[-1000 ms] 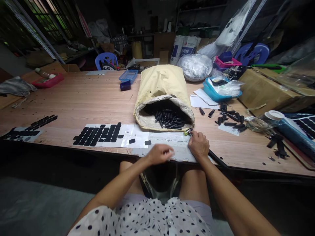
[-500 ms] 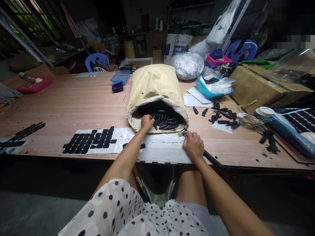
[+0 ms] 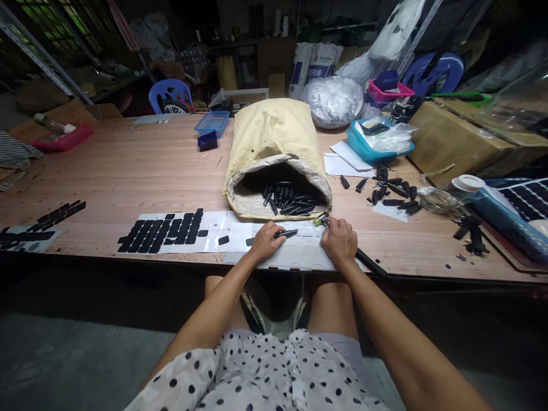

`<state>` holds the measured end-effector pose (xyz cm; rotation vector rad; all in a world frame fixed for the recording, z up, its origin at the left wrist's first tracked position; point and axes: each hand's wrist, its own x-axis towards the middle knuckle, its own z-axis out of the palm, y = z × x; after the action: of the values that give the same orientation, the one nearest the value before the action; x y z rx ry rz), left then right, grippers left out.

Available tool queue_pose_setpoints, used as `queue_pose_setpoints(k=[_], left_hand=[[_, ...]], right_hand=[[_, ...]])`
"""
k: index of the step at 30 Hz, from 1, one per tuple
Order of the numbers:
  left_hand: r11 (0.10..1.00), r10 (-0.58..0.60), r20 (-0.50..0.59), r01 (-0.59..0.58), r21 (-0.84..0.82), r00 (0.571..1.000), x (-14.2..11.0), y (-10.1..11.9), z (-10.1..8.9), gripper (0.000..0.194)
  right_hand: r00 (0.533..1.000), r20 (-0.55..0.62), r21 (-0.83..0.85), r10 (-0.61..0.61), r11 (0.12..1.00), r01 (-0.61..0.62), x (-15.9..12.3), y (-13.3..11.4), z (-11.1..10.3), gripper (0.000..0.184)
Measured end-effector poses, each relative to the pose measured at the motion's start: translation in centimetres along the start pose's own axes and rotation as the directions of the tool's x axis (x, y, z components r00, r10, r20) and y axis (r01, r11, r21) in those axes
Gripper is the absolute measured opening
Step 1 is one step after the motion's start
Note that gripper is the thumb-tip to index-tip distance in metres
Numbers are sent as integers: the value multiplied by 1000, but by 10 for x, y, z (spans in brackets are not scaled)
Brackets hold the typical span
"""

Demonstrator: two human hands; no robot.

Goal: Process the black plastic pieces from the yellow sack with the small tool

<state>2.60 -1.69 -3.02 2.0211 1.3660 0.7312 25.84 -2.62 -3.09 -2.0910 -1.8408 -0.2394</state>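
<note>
My left hand (image 3: 266, 242) is closed round a slim black plastic piece (image 3: 286, 233) and rests on a white backing sheet (image 3: 299, 251) at the table's near edge. My right hand (image 3: 340, 242) is closed on a tool with a black handle (image 3: 370, 263) and a small yellow-green tip (image 3: 319, 219), also resting on that sheet. Just behind both hands lies a tan sack (image 3: 274, 154) on its side, its mouth open towards me, with several more black pieces (image 3: 289, 202) inside.
A sheet of black stickers (image 3: 166, 232) lies left of my hands, another (image 3: 38, 225) at the far left. Loose black pieces (image 3: 391, 191), a blue tray (image 3: 377, 151), a cardboard box (image 3: 458, 148) and a white-capped bottle (image 3: 454, 197) crowd the right side. Small baskets (image 3: 212, 123) stand behind.
My left hand went from the near edge into the sack's mouth, then came back to the white sheet holding a black piece. My right hand stayed in place.
</note>
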Motion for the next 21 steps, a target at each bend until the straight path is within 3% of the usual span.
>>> queue_pose_setpoints(k=[9, 16, 21], left_hand=[[999, 35, 52, -37, 22, 998, 6, -7, 1, 20], [999, 17, 40, -19, 44, 999, 7, -4, 4, 19], [999, 25, 49, -27, 41, 998, 8, -2, 6, 19]], right_hand=[[1000, 16, 181, 11, 983, -14, 1, 8, -4, 31], [998, -50, 547, -46, 835, 66, -29, -27, -23, 34], [988, -29, 616, -152, 776, 137, -44, -46, -22, 33]])
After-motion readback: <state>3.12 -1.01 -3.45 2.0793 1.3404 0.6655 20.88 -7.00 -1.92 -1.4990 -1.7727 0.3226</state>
